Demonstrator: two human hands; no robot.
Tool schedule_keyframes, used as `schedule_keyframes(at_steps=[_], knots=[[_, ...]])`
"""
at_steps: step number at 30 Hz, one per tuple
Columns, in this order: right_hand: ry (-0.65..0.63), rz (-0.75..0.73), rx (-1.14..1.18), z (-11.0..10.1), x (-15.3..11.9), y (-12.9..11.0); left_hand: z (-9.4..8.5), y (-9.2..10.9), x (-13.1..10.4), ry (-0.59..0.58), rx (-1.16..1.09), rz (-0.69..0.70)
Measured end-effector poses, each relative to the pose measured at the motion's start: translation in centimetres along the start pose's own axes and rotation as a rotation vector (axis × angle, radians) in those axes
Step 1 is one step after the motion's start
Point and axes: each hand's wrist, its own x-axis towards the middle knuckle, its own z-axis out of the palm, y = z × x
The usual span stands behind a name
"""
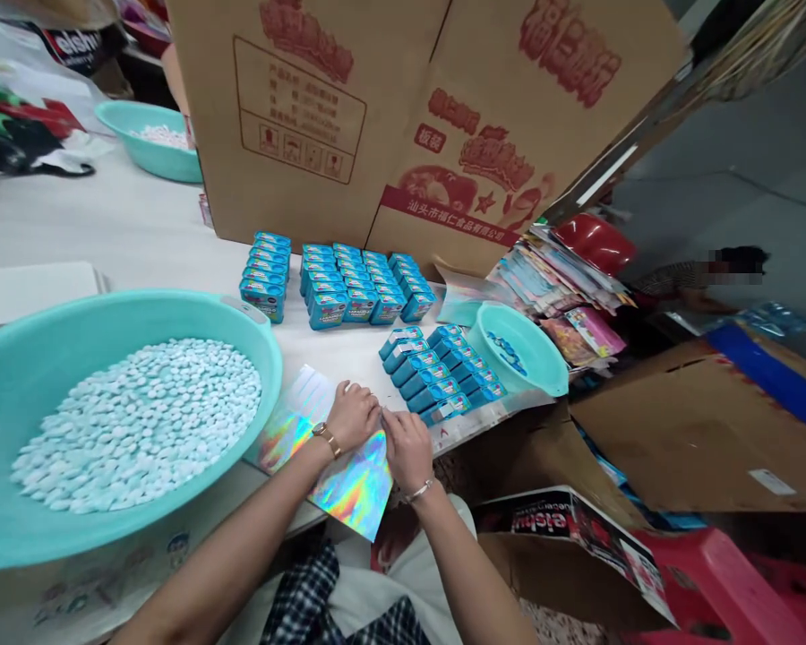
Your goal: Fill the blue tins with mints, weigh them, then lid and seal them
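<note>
A shiny rainbow-silver sheet [357, 488] lies at the table's front edge, one corner sticking out over my lap. My left hand [353, 417], with a watch at the wrist, rests on the sheet's upper part, fingers bent and closed at its edge. Right beside it my right hand [408, 448] pinches the same edge, and the fingertips of both hands meet. Anything small between the fingertips is hidden. Just beyond my right hand stand rows of small blue boxes [430, 376], several with white labels on top. To the left, a big turquoise basin [272, 358] holds pale blue-white tablets [148, 421].
More blue boxes [359, 285] stand before a large carton [309, 193]. A smaller turquoise basin [544, 381] holds blue pieces. Colourful packets [564, 278] are stacked behind it. Open cartons [705, 430] and a red stool [725, 582] crowd the right. Another person [678, 278] sits farther back.
</note>
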Motion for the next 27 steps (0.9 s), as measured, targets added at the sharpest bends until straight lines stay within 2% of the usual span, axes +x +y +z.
schedule_keyframes(at_steps=[7,15,17,20,23,24,25,27], knots=[[0.038,-0.046,0.048,-0.5,-0.5,-0.2,0.4,0.2,-0.1,0.000,0.007,-0.050],[0.063,0.026,0.149,0.3,-0.2,-0.5,0.4,0.1,0.1,-0.038,0.019,-0.091],[0.079,0.018,0.195,-0.4,0.0,-0.8,0.3,0.0,0.1,-0.027,0.023,-0.103],[0.155,0.009,0.321,-2.5,-0.5,-1.2,0.2,-0.3,0.2,-0.031,0.014,-0.131],[0.316,0.163,0.486,-4.6,-0.9,-1.2,0.1,-0.4,0.3,-0.056,0.000,-0.137],[0.335,0.227,0.515,-4.9,-0.7,-1.1,0.0,-0.3,0.4,-0.064,-0.002,-0.135],[0.308,0.268,0.519,-5.0,-0.4,-1.0,-0.1,-0.2,0.4,-0.071,-0.003,-0.131],[0.141,0.265,0.452,-4.5,0.3,-0.8,-0.2,0.1,0.4,-0.081,-0.004,-0.125]])
